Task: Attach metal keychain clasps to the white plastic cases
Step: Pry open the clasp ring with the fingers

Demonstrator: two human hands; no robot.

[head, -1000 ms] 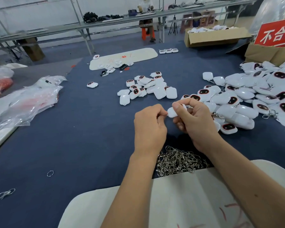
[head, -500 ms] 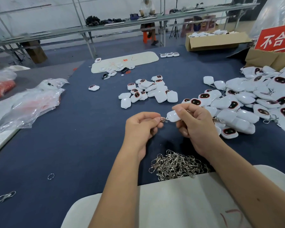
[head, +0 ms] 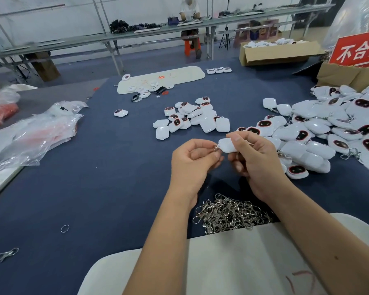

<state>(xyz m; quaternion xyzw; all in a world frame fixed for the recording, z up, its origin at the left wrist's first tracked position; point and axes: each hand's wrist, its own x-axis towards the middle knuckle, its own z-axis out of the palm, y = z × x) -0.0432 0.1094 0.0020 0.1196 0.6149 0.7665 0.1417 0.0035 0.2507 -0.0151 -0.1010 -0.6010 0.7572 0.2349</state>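
With your right hand [head: 257,160] gripping the case [head: 228,145] above the surface's middle and your left hand [head: 192,160] pinching the clasp [head: 216,147] at its end, a loosened pinch could drop the clasp before it hooks.

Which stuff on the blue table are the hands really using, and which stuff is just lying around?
Being used:
- white plastic case, held by the right hand
- metal clasp, pinched by the left hand
- pile of clasps
- heaps of white cases

Just lying about:
- plastic bags
- loose ring
- red sign
- cardboard box
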